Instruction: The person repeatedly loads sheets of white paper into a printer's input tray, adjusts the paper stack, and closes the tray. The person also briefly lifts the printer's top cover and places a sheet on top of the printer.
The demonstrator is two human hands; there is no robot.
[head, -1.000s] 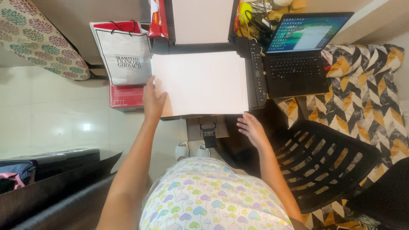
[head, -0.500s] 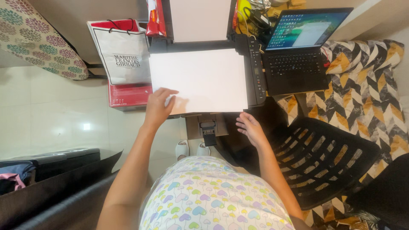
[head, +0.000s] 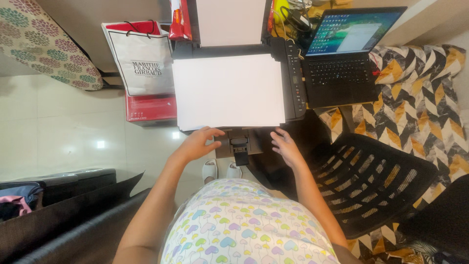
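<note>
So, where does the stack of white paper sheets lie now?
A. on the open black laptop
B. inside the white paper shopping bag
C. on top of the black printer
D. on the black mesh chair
C: the stack of white paper sheets covers the black printer, with both hands below its near edge.

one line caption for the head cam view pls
Both hands, left hand and right hand, hover open at the near edge of a white paper stack lying on a black printer.
</note>
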